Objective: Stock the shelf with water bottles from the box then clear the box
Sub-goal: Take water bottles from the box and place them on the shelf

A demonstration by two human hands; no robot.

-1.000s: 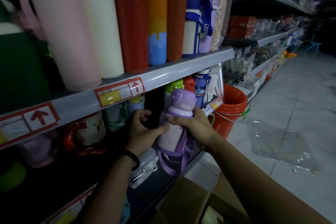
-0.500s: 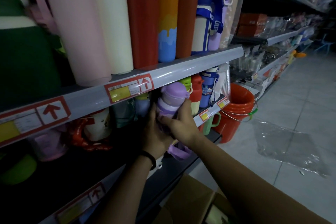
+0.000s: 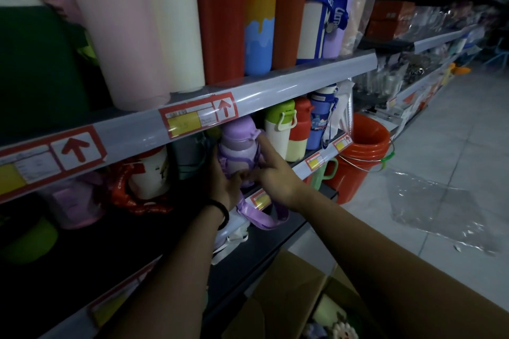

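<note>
Two hands: my left hand [image 3: 223, 183] wraps the purple bottle [image 3: 237, 143]; right hand [image 3: 276, 177] pinches it, forefinger straight.
Handling: likely light, rigid; grip body, not strap [image 3: 265, 218] below.

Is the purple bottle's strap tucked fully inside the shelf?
No, the purple bottle has its strap hanging over the front rail of the shelf.

**Stock on view, by count**

We count two hands, the left hand [image 3: 223, 183] and the right hand [image 3: 274, 179], and one purple bottle [image 3: 239, 143]. Beside it we count three smaller bottles: the green-capped bottle [image 3: 278, 129], the red-capped bottle [image 3: 300, 129] and the blue bottle [image 3: 319, 121]. The upper shelf [image 3: 303, 77] carries seven tall bottles, from the pink bottle [image 3: 115, 36] to the lilac bottle [image 3: 337, 41]. Its rail bears two red-arrow labels, the left label [image 3: 77, 147] and the centre label [image 3: 198, 117]. We also count one cardboard box [image 3: 289, 283] and one plastic sheet [image 3: 435, 209].
</note>
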